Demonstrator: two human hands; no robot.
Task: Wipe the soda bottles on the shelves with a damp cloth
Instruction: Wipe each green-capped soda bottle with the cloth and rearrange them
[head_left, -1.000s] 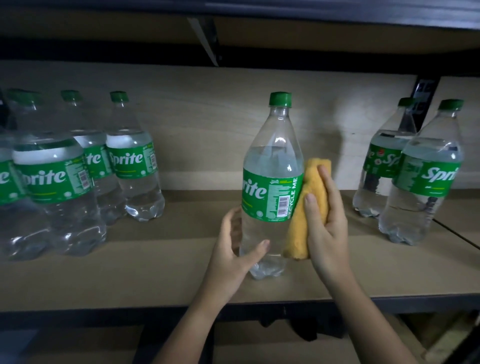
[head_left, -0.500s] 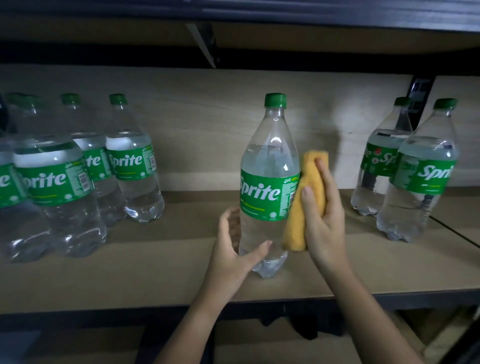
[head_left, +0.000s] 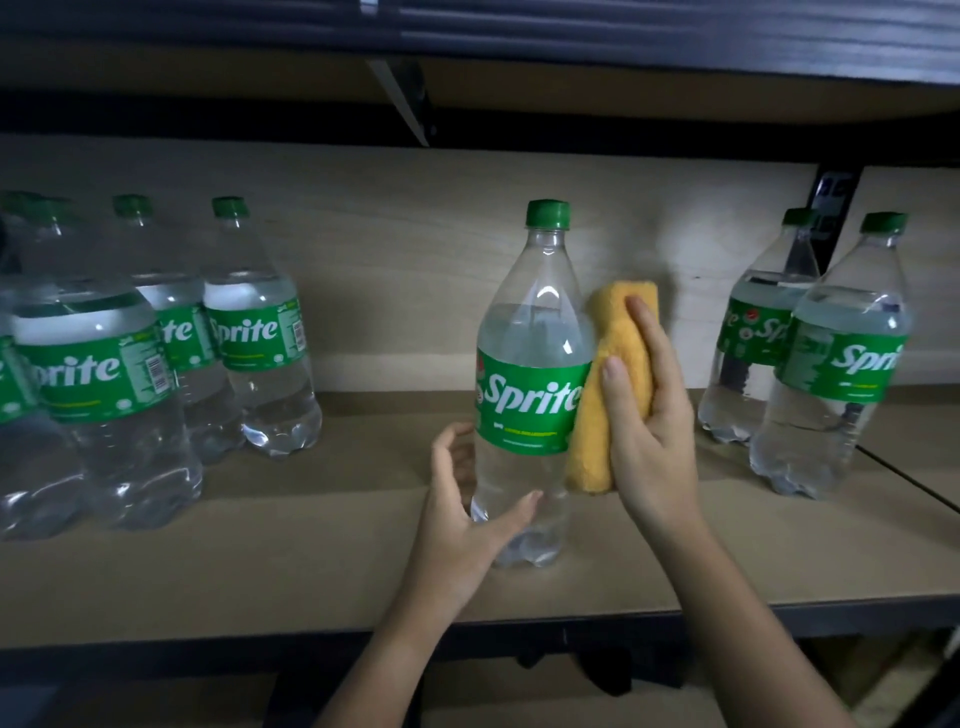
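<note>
The right hand (head_left: 652, 415) is gripping a folded yellow cloth (head_left: 608, 384) and pressing it against the side of the middle Sprite bottle (head_left: 530, 384). The left hand (head_left: 467, 514) is cupping the bottle's lower part, thumb in front — fingers curling behind. The bottle is standing upright on the wooden shelf (head_left: 311, 561), well apart from the bottle groups at left (head_left: 104, 395) and right (head_left: 831, 374).

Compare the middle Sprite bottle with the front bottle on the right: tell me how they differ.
The middle bottle stands alone; the right bottle stands just in front of another bottle.
The middle bottle is handled: the left hand grips its base and the right hand presses a yellow cloth to its side. The right bottle is untouched.
The middle label shows the full "Sprite"; the right bottle's is turned, showing "Spri".
Both are upright, clear, green-capped.
</note>
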